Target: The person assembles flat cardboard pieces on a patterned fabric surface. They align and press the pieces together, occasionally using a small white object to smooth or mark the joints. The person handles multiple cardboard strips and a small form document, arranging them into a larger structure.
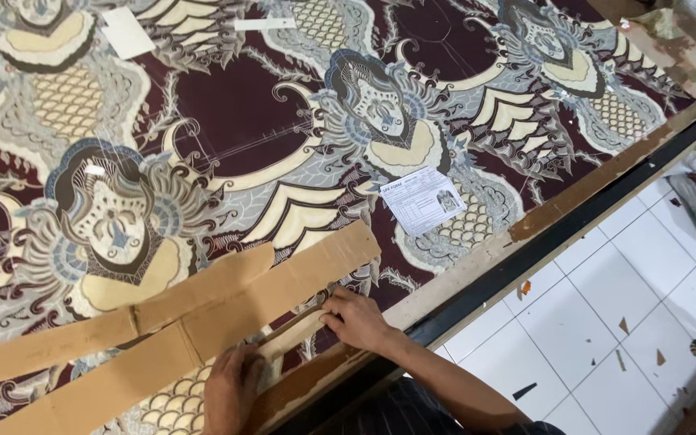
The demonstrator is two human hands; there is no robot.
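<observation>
A dark maroon patterned cloth (pixel 227 105) with cream and grey-blue figures covers the table. Two long brown cardboard pattern pieces (pixel 203 310) lie across it near the front edge. My left hand (pixel 231 387) rests knuckles-up on the lower cardboard piece, fingers bent, pressing on it. My right hand (pixel 358 320) sits at the near edge of the cardboard, its fingertips pinched on the end of a thin brown stick (pixel 293 326) that runs toward my left hand.
A printed white paper sheet (pixel 422 199) lies on the cloth right of centre. White paper slips (pixel 125 32) sit at the far edge. The table's wooden and black edge (pixel 557 234) runs diagonally. White floor tiles (pixel 606 322) with small scraps lie to the right.
</observation>
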